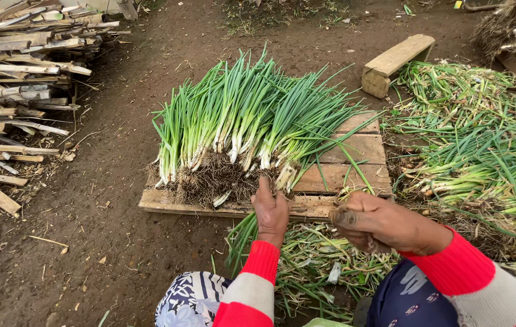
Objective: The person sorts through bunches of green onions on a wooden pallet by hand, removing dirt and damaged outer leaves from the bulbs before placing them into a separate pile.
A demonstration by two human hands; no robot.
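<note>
- Your right hand sits closest to you, curled into a loose fist just past the front edge of the wooden pallet; whether it grips a stalk or trimming I cannot tell.
- Your left hand reaches forward with fingers together, its fingertips touching the rooty ends of the green onion row; it rests against the roots and grips nothing.
- Below both hands lies a heap of stripped leaves.
- The onions lie side by side on the pallet, roots toward you, tops fanned away.
- By my reading, you are at the arranging step, squaring the root ends; the next move calls for an even nudge along that line.
- To your right sits an unsorted onion pile; farther off, a wooden block and stacked wood scraps.
</note>
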